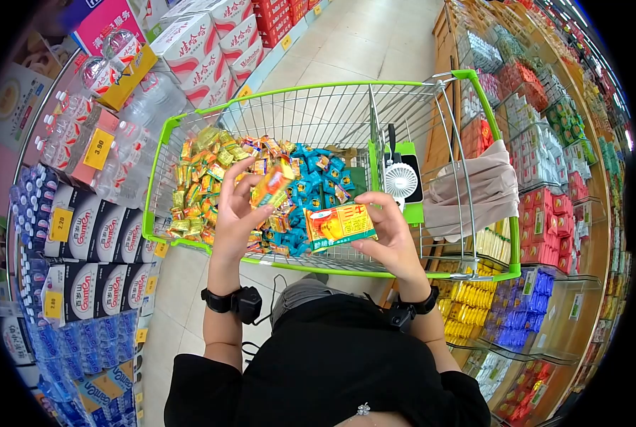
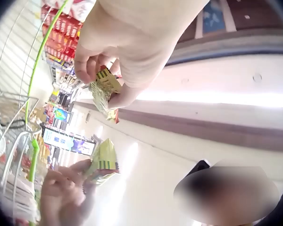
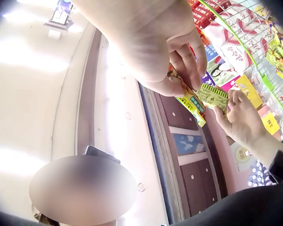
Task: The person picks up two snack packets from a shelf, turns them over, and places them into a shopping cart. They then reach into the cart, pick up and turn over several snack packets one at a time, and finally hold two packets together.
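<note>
My left hand (image 1: 234,212) pinches a small orange-and-yellow snack packet (image 1: 272,183) between thumb and fingers, above the cart. To its right, my right hand (image 1: 391,238) grips a yellow snack packet (image 1: 341,226) with a green lower edge by its right end, printed front facing up. In the left wrist view, the left hand's packet (image 2: 104,92) shows a pale gold striped end. From the right wrist, the two packets overlap in view. Beneath both hands, the green-rimmed shopping cart (image 1: 304,87) holds a heap of small wrapped sweets (image 1: 204,181), orange, gold and blue.
A white handheld fan (image 1: 401,180) and a light cloth (image 1: 474,192) are at the cart's right end. Shelves of bagged goods (image 1: 546,228) line the right. Bottled water (image 1: 69,142) and drink cartons (image 1: 94,292) stand left. Tiled floor (image 1: 346,50) runs ahead.
</note>
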`<state>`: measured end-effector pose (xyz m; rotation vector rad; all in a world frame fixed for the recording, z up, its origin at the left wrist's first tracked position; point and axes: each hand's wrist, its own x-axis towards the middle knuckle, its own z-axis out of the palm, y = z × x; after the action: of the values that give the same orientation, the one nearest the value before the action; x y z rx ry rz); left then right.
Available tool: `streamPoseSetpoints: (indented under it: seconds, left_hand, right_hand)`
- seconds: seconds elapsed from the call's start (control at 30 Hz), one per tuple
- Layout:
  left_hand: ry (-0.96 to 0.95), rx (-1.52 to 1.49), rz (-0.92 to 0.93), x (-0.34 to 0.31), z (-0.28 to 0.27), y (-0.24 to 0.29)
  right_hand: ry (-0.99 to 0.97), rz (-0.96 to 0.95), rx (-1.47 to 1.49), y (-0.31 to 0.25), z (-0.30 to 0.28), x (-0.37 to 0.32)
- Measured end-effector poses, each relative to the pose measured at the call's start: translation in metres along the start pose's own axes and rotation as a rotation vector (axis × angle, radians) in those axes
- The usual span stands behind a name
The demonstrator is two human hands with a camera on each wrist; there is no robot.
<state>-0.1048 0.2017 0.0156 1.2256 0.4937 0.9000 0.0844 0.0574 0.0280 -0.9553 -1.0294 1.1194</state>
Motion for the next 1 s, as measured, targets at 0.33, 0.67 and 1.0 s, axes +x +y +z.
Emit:
streamPoseSetpoints:
  seconds: [0.33, 0.67, 1.0]
  left_hand:
    - [0.047, 0.492, 0.376, -0.005, 0.019, 0.015]
    - [-0.054, 0.518, 0.499, -0.003, 0.018, 0.018]
    - [-0.024, -0.164, 0.282, -0.005, 0.023, 0.018]
  right_hand:
    - [0.083, 0.045, 0.026, 0.011, -0.003, -0.004]
    - [0.1, 0.044, 0.034, 0.011, -0.007, -0.005]
    - [0.102, 0.051, 0.013, 0.012, -0.005, -0.006]
